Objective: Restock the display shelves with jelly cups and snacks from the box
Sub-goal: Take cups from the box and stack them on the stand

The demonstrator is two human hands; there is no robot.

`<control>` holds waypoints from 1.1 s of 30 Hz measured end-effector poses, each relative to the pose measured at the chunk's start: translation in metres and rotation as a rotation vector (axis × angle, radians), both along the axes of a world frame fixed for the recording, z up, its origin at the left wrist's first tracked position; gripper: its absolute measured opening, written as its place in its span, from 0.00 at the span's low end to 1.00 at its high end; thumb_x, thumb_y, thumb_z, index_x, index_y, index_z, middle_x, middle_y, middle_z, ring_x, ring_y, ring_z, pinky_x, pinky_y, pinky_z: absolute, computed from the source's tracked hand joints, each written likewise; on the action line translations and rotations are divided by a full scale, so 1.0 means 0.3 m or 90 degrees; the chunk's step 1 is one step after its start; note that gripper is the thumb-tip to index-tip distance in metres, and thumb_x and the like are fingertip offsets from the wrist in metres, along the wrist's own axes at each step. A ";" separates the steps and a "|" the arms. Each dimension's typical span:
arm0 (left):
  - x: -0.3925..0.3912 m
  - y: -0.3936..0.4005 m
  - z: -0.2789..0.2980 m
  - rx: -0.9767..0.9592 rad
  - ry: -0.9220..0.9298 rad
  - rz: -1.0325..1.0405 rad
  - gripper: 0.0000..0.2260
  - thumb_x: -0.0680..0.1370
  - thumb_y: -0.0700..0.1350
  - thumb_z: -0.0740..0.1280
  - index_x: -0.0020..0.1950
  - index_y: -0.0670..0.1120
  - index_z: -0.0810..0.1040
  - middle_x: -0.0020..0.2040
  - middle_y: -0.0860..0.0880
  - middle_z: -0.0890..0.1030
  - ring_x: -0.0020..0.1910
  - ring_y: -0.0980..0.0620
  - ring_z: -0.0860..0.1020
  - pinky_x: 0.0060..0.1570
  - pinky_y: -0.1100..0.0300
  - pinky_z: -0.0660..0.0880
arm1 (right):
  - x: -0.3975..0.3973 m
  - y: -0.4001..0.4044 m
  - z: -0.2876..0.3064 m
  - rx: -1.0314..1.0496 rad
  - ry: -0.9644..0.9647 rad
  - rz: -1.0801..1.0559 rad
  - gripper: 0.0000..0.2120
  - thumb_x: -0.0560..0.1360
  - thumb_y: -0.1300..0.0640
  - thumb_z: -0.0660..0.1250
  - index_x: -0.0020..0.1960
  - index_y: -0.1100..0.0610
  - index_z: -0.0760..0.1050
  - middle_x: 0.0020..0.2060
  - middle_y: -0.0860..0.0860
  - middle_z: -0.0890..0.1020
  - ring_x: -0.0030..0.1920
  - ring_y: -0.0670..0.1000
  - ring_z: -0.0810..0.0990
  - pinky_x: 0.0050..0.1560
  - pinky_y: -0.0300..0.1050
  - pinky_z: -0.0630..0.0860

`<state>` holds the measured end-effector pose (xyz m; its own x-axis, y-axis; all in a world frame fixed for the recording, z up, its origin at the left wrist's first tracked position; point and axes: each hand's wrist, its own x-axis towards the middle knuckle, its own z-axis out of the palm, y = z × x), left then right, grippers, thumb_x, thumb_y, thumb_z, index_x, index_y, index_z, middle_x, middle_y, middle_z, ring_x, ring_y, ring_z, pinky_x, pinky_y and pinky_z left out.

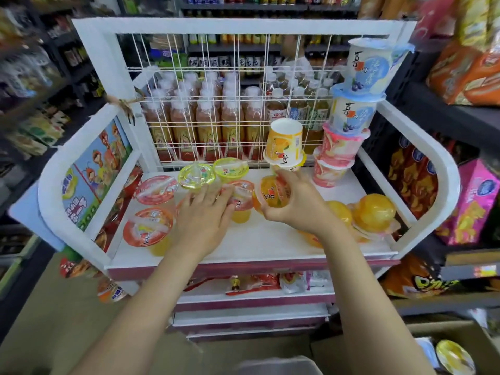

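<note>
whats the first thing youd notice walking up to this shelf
Probably the tall leaning stack of upside-down jelly cups at the back right of the white top shelf, blue ones over pink. Next, mid-shelf, the right hand grips an orange jelly cup beside an inverted yellow cup, while the left hand lies with straight fingers on an orange-lidded cup. Behind the wire grid stand rows of bottled tea.

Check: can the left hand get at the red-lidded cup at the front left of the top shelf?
Probably yes. The left hand rests open just right of the red-lidded cup, which stands near the top shelf front edge, nothing between them. The right hand, holding an orange cup, is clear.
</note>
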<state>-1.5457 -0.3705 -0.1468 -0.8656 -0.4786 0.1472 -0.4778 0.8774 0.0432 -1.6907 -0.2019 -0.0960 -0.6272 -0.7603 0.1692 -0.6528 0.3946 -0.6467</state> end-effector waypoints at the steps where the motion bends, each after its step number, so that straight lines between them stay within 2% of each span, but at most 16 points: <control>1: -0.006 0.000 0.003 -0.002 0.000 0.002 0.27 0.83 0.59 0.39 0.81 0.57 0.56 0.81 0.52 0.58 0.79 0.48 0.56 0.74 0.47 0.56 | 0.005 0.013 0.007 0.029 0.006 0.004 0.39 0.66 0.47 0.78 0.72 0.54 0.67 0.58 0.50 0.68 0.53 0.47 0.72 0.50 0.29 0.67; 4: -0.023 -0.007 0.008 -0.004 0.008 0.002 0.24 0.84 0.57 0.45 0.80 0.55 0.59 0.79 0.51 0.63 0.78 0.50 0.60 0.73 0.48 0.59 | 0.038 0.036 0.018 0.126 0.020 0.030 0.37 0.65 0.45 0.77 0.69 0.56 0.68 0.56 0.49 0.67 0.51 0.50 0.75 0.55 0.41 0.75; 6: -0.028 -0.010 0.004 -0.002 0.015 0.005 0.24 0.84 0.56 0.46 0.79 0.55 0.61 0.79 0.51 0.64 0.78 0.50 0.61 0.72 0.48 0.60 | 0.064 0.029 0.005 0.189 0.045 0.045 0.35 0.65 0.45 0.76 0.66 0.58 0.69 0.56 0.51 0.67 0.52 0.54 0.75 0.55 0.48 0.77; 10: -0.021 0.000 0.002 -0.021 0.024 0.008 0.27 0.82 0.58 0.41 0.77 0.54 0.64 0.76 0.51 0.69 0.76 0.50 0.63 0.70 0.48 0.60 | 0.085 -0.013 -0.057 0.263 0.066 0.082 0.33 0.65 0.45 0.75 0.64 0.60 0.69 0.54 0.54 0.69 0.55 0.57 0.74 0.52 0.50 0.75; 12: -0.024 -0.001 -0.003 -0.024 0.027 0.002 0.24 0.84 0.56 0.44 0.77 0.53 0.65 0.76 0.50 0.69 0.76 0.49 0.64 0.69 0.48 0.60 | 0.080 -0.026 -0.094 0.273 0.053 0.092 0.31 0.67 0.45 0.74 0.62 0.59 0.69 0.53 0.54 0.70 0.56 0.57 0.73 0.50 0.49 0.73; 14: -0.024 0.001 -0.007 -0.024 0.027 0.002 0.22 0.85 0.55 0.49 0.78 0.53 0.64 0.77 0.49 0.67 0.77 0.47 0.62 0.70 0.48 0.58 | 0.072 -0.029 -0.125 0.267 0.058 0.098 0.32 0.68 0.44 0.73 0.64 0.60 0.68 0.56 0.55 0.71 0.58 0.57 0.73 0.54 0.50 0.74; 16: -0.018 0.010 -0.001 -0.013 0.026 0.010 0.23 0.85 0.56 0.49 0.79 0.54 0.61 0.79 0.48 0.64 0.79 0.46 0.58 0.74 0.47 0.53 | 0.074 -0.028 -0.140 0.244 0.081 0.106 0.33 0.71 0.43 0.72 0.66 0.61 0.67 0.59 0.57 0.71 0.61 0.59 0.72 0.60 0.50 0.72; 18: 0.003 0.029 0.005 0.012 0.064 0.011 0.24 0.85 0.58 0.49 0.80 0.54 0.59 0.80 0.47 0.61 0.80 0.46 0.55 0.77 0.46 0.47 | 0.090 -0.014 -0.142 0.213 0.086 0.109 0.35 0.74 0.43 0.71 0.71 0.63 0.65 0.67 0.59 0.69 0.67 0.59 0.69 0.66 0.48 0.67; 20: 0.050 0.078 0.013 0.023 0.138 0.000 0.23 0.84 0.57 0.51 0.79 0.53 0.64 0.78 0.47 0.66 0.78 0.45 0.59 0.76 0.46 0.49 | 0.121 0.028 -0.135 0.160 0.081 0.086 0.36 0.75 0.45 0.71 0.74 0.63 0.63 0.73 0.59 0.64 0.72 0.58 0.66 0.68 0.46 0.64; 21: 0.078 0.113 0.014 0.016 0.184 -0.007 0.22 0.84 0.56 0.53 0.76 0.51 0.69 0.75 0.46 0.70 0.75 0.44 0.64 0.75 0.46 0.54 | 0.142 0.058 -0.132 0.115 0.078 0.070 0.36 0.75 0.46 0.72 0.75 0.62 0.64 0.74 0.58 0.64 0.72 0.57 0.67 0.68 0.45 0.65; 23: 0.141 0.196 0.001 0.001 0.300 -0.026 0.19 0.82 0.53 0.58 0.65 0.46 0.79 0.62 0.45 0.80 0.64 0.41 0.75 0.65 0.47 0.66 | 0.199 0.141 -0.136 -0.006 0.082 0.043 0.30 0.75 0.49 0.72 0.72 0.62 0.70 0.69 0.59 0.70 0.67 0.56 0.72 0.65 0.40 0.66; 26: 0.211 0.331 -0.083 0.081 0.403 -0.070 0.15 0.80 0.50 0.60 0.54 0.44 0.82 0.48 0.45 0.83 0.48 0.42 0.79 0.46 0.50 0.74 | 0.293 0.301 -0.179 -0.139 0.086 -0.018 0.18 0.76 0.55 0.71 0.64 0.62 0.78 0.57 0.56 0.77 0.54 0.48 0.76 0.54 0.35 0.70; 27: 0.233 0.382 -0.137 0.116 0.400 -0.079 0.14 0.79 0.50 0.61 0.54 0.43 0.82 0.47 0.45 0.82 0.47 0.41 0.79 0.43 0.50 0.75 | 0.329 0.367 -0.214 -0.137 0.084 -0.045 0.16 0.77 0.56 0.70 0.62 0.62 0.79 0.55 0.55 0.78 0.50 0.46 0.76 0.51 0.34 0.70; 29: 0.269 0.468 -0.260 0.164 0.324 -0.077 0.15 0.79 0.51 0.61 0.56 0.43 0.81 0.49 0.43 0.82 0.50 0.39 0.79 0.45 0.48 0.76 | 0.379 0.481 -0.316 -0.077 0.072 -0.083 0.15 0.77 0.55 0.68 0.61 0.61 0.79 0.54 0.55 0.78 0.52 0.49 0.76 0.52 0.37 0.72; 31: 0.331 0.593 -0.431 0.243 0.189 -0.069 0.21 0.78 0.54 0.59 0.61 0.43 0.79 0.57 0.42 0.81 0.56 0.38 0.78 0.50 0.47 0.76 | 0.435 0.621 -0.475 0.041 0.045 -0.108 0.18 0.76 0.52 0.65 0.61 0.62 0.78 0.54 0.58 0.78 0.55 0.57 0.78 0.56 0.49 0.75; 33: 0.387 0.730 -0.586 0.330 0.062 -0.084 0.24 0.79 0.56 0.58 0.68 0.43 0.75 0.65 0.42 0.77 0.63 0.39 0.75 0.58 0.45 0.74 | 0.476 0.784 -0.633 0.139 0.001 -0.132 0.22 0.73 0.48 0.62 0.60 0.62 0.78 0.53 0.59 0.77 0.54 0.62 0.77 0.54 0.56 0.76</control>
<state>-1.4298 -0.1516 -0.3226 -0.9175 -0.3978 0.0031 -0.3373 0.7820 0.5241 -1.5480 0.0334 -0.2858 -0.7727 -0.6345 0.0178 -0.5451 0.6489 -0.5308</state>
